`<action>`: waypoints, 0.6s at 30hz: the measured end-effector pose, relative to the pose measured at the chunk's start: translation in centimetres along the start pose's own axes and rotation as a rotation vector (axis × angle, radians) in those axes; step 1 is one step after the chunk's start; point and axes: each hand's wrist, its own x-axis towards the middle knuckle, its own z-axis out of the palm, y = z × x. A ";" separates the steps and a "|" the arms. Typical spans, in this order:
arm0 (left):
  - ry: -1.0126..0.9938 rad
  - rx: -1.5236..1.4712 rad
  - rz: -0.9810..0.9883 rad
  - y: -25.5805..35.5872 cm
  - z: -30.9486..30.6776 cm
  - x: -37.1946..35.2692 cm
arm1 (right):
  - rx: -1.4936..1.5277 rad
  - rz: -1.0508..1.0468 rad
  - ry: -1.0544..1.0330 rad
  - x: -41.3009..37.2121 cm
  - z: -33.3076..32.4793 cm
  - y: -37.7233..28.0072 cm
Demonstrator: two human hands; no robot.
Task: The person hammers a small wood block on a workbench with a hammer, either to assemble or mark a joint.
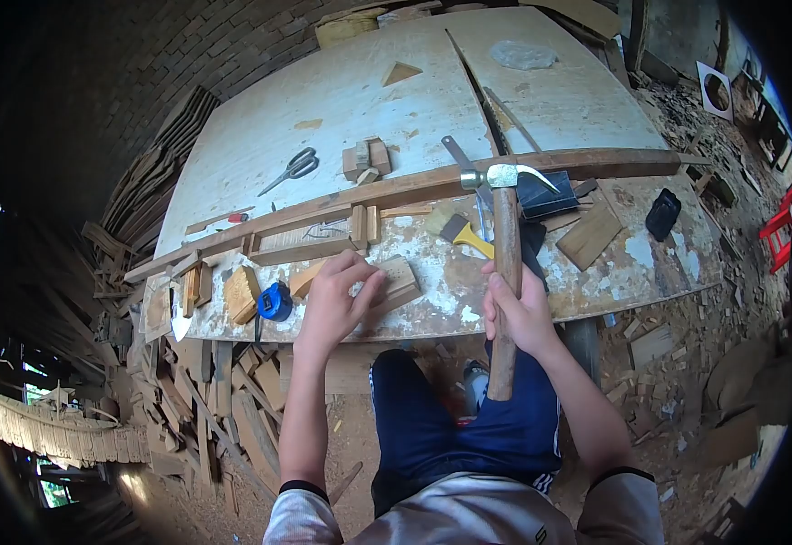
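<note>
My right hand [521, 307] is wrapped round the wooden handle of a claw hammer [505, 218], whose metal head points up and away from me over the bench. My left hand [340, 295] hovers at the bench's front edge beside a light wooden block [398, 283]; its fingers are bent, thumb and forefinger near each other, and whether they pinch anything small is hidden. Left of that hand lies a blue tape measure [274, 302]. Between the hands is a yellow-handled brush [467, 234].
A long wooden beam [414, 187] crosses the workbench [260, 127]. Scissors [294, 170], small blocks [365, 159], a wooden tray with nails [303, 241], a handsaw [487, 104], a flat board [590, 238] and a black object [663, 214] lie about. Wood scraps cover the floor.
</note>
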 end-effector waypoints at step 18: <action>0.146 -0.087 -0.017 -2.0 2.1 -0.4 | 0.033 0.006 0.002 0.0 -0.1 -0.2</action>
